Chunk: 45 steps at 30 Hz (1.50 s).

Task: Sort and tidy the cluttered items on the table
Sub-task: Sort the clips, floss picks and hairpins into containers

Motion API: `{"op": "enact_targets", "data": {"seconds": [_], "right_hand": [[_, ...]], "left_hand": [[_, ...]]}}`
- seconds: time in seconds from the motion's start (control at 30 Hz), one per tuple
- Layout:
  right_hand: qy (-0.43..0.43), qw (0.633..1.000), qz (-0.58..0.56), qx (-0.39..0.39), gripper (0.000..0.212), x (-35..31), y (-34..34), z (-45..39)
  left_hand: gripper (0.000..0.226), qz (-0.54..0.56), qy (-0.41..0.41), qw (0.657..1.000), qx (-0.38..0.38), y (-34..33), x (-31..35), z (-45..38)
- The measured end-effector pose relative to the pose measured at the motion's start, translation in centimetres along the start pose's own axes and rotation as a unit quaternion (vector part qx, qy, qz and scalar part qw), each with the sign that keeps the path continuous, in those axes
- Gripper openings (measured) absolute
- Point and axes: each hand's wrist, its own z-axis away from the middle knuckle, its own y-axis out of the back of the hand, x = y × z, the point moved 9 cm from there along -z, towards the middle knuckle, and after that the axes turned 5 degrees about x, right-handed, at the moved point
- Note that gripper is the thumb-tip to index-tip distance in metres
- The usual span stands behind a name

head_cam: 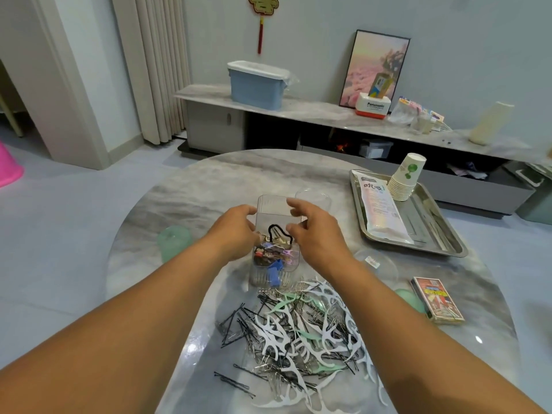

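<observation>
Worktop (209, 186): round, grey marbled stone, glossy.

Clear ribbed plastic box (274, 234), centre of worktop, upright; holds a black hair tie, small coloured clips and a blue piece at its bottom. Left hand (236, 231) grips the box's left wall, fingers curled against it. Right hand (310, 231) pinches the box's right edge near the rim, thumb and fingers curled.

Loose heap (301, 333) of black hairpins, white and mint-green floss picks and silver clips, on the worktop just in front of the box, unsorted.

Clear plastic lid (313, 195), lying directly behind the box.

Rectangular stainless-steel tray (448, 246), right side of worktop; carries a long white printed pouch (382, 210) and a tilted stack of white paper cups (406, 177) with green print.

Red-and-yellow printed card box (437, 300), flat, right of the heap.

Pale green translucent round object (173, 240), left of the box; exact nature cannot be told.
</observation>
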Motion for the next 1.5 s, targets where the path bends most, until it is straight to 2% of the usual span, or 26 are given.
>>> {"op": "enact_targets", "data": {"seconds": [0.1,0.2,0.27,0.33,0.4,0.43,0.47,0.57,0.63,0.7,0.77,0.87,0.93,1.07,1.2,1.27,1.5], "right_hand": [[0.006,1.0,0.007,0.026,0.037,0.2,1.0,0.1],[-0.028,0.998,0.029,0.039,0.018,1.4,3.0,0.4],[-0.081,0.995,0.067,0.0,0.016,3.2,3.8,0.8],[-0.142,0.979,0.122,-0.084,0.014,5.6,3.9,2.0],[-0.18,0.951,0.201,-0.153,0.008,7.9,4.1,3.6],[-0.185,0.938,0.234,-0.177,0.014,8.7,4.2,4.3],[-0.192,0.929,0.249,-0.196,0.028,9.5,4.3,5.1],[-0.216,0.923,0.226,-0.226,0.069,10.4,3.8,7.0],[-0.212,0.924,0.216,-0.231,0.089,10.8,2.9,7.6],[-0.19,0.927,0.218,-0.238,0.097,10.6,1.6,8.1],[-0.165,0.934,0.21,-0.238,0.089,10.1,0.5,8.4],[-0.151,0.943,0.193,-0.225,0.058,9.7,0.0,8.4],[-0.158,0.947,0.175,-0.218,0.043,9.7,0.0,8.4],[-0.151,0.959,0.153,-0.183,0.023,9.6,1.2,7.9],[-0.164,0.962,0.127,-0.178,0.011,9.8,2.5,7.5],[-0.165,0.963,0.122,-0.172,0.008,10.0,3.3,7.3],[-0.22,0.963,0.013,-0.157,0.01,10.7,4.7,7.6]], "left_hand": [[0.071,-0.013,-0.01,1.0,-0.012,-0.2,-0.1,0.3],[0.059,-0.044,-0.013,0.999,0.009,0.1,-0.2,0.9],[0.046,-0.071,-0.011,0.997,0.04,0.7,0.2,1.3],[0.036,-0.107,-0.009,0.993,0.05,0.7,0.9,1.7],[0.022,-0.155,0.002,0.988,-0.005,-0.3,1.0,2.2],[0.021,-0.176,0.012,0.983,-0.051,-1.1,0.9,2.7],[0.023,-0.19,0.026,0.976,-0.103,-2.1,0.5,3.4],[0.03,-0.215,0.062,0.945,-0.237,-4.2,-0.5,6.0],[0.033,-0.25,0.056,0.92,-0.296,-5.2,-0.8,7.6],[0.034,-0.286,0.035,0.903,-0.32,-6.2,-1.2,8.6],[0.037,-0.323,0.011,0.895,-0.306,-6.7,-1.7,8.9],[0.044,-0.359,-0.031,0.894,-0.265,-7.2,-1.6,9.1],[0.047,-0.329,-0.054,0.908,-0.253,-7.6,-1.1,9.3],[0.055,-0.267,-0.105,0.917,-0.278,-8.7,-0.7,9.9],[0.056,-0.256,-0.125,0.933,-0.218,-8.3,-0.3,9.1],[0.054,-0.273,-0.127,0.931,-0.206,-8.3,-0.5,8.7],[0.054,-0.278,-0.105,0.942,-0.158,-8.7,-0.8,7.8]]}}
